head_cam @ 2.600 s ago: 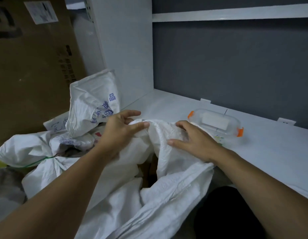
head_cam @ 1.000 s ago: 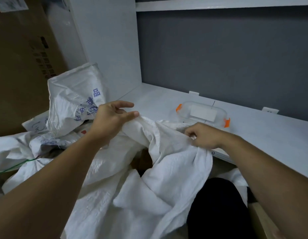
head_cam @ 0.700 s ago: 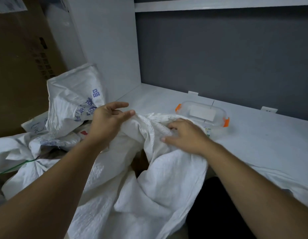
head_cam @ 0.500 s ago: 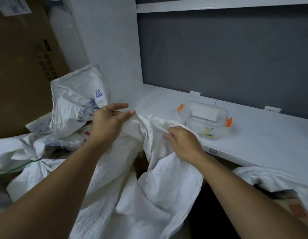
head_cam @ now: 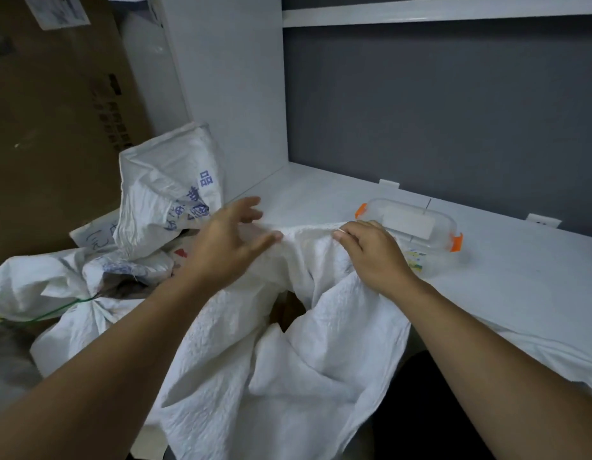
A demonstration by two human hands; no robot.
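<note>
A large white woven sack (head_cam: 288, 370) lies crumpled in front of me with its mouth turned up. My left hand (head_cam: 226, 249) is blurred by motion and holds the left part of the sack's rim between thumb and outstretched fingers. My right hand (head_cam: 376, 257) pinches the rim a little to the right, fingertips curled over the edge. A dark gap (head_cam: 284, 308) opens between the two folds below my hands. What is inside the sack is hidden.
A clear plastic box with orange clips (head_cam: 420, 215) sits on the white shelf (head_cam: 503, 277) just behind my right hand. More white sacks, one with blue print (head_cam: 168, 184), pile up at the left before a cardboard box (head_cam: 49, 127). A grey wall backs the shelf.
My right hand has slid up the fabric from the fold to the sack's rim and now pinches it. My left hand has shifted slightly at the rim. The view has tilted a little.
</note>
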